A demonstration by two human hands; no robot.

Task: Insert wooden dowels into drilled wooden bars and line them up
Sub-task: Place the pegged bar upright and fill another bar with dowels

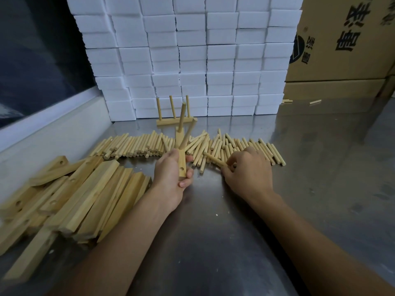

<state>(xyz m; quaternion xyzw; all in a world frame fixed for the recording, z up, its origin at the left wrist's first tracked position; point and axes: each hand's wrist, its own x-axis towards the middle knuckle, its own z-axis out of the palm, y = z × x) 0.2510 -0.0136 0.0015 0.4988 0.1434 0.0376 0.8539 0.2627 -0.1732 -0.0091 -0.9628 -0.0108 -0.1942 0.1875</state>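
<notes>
At frame centre the left hand (171, 174) grips a pale drilled wooden bar (181, 165) while the right hand (245, 169) pinches a loose round wooden dowel (213, 159), best aligned squarely with the empty hole before pushing.

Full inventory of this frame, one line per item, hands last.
held bar: one, pale wood, in the left hand, two dowels in, one hole empty
finished bar: one, pale wood, three upright dowels, standing by the foam blocks
loose dowels: a long heap, too many to count, mid table
drilled bars: a pile, pale wood, table left
picked dowel: one, pinched by the right hand
stray dowels: a few, far right of table
foam blocks: stacked wall, white, at back
cardboard boxes: brown, printed, back right
table: steel, grey
left hand: grips the held bar
right hand: pinches the picked dowel
</notes>
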